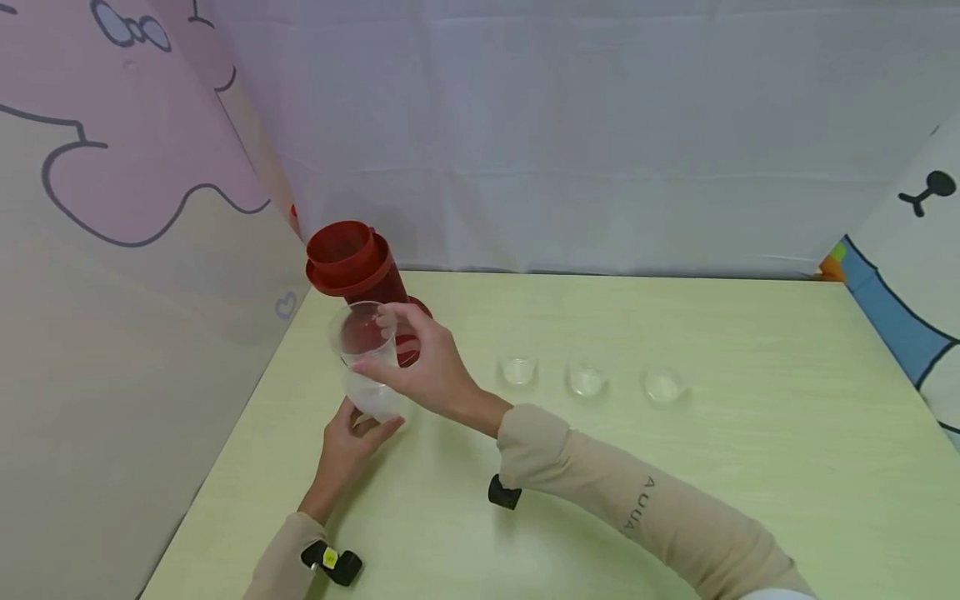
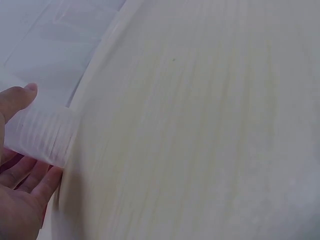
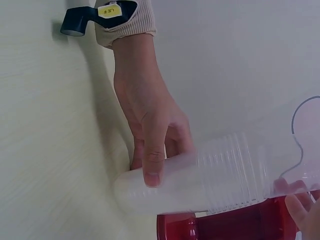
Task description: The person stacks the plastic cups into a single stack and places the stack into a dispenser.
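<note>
A tilted stack of clear plastic cups (image 1: 372, 393) is between the two hands at the table's left side. Low on the stack, the left hand (image 1: 347, 444) grips it with thumb and fingers. Higher up, the right hand (image 1: 435, 362) holds the top cup (image 1: 364, 332) near its rim, thumb in front and fingers on the far side. In the right wrist view, the nested rims of the stack (image 3: 225, 170) show between the left hand (image 3: 152, 112) and the fingertips of the right hand (image 3: 304, 207). Just behind stands a red cylindrical container (image 1: 384, 283) with an open, double-rimmed top.
Three small clear cups stand in a row on the table (image 1: 735, 467): a left one (image 1: 517, 370), a middle one (image 1: 587, 380) and a right one (image 1: 663, 386). A white curtain (image 1: 562, 150) hangs behind the table, and a printed cloth (image 1: 127, 333) borders its left side.
</note>
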Tool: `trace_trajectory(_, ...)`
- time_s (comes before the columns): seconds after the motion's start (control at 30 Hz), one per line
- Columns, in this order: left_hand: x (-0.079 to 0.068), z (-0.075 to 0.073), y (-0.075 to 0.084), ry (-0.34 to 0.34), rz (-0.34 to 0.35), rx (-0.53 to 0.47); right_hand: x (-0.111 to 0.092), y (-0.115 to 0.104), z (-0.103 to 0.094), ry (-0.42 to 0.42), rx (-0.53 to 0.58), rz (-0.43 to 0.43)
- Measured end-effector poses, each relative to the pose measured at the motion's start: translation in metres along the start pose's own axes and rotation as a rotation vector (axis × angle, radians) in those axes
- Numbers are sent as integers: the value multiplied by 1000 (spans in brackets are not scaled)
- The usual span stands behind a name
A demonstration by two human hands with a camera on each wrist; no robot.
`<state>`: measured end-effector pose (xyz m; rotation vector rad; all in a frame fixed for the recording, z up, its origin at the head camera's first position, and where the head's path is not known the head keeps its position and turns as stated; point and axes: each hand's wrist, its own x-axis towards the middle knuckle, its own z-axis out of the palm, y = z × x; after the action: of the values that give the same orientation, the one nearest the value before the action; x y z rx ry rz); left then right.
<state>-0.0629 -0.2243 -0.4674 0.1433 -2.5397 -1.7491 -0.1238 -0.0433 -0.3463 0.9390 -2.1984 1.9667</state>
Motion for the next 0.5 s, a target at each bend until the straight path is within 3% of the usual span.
trace_trajectory(0.2,-8,1,25,-4,13,1,-2,1,2,-20,-6,5)
trace_trajectory(0.5,-10,1,29,1,15,1,-3,4,4,-53,19,7)
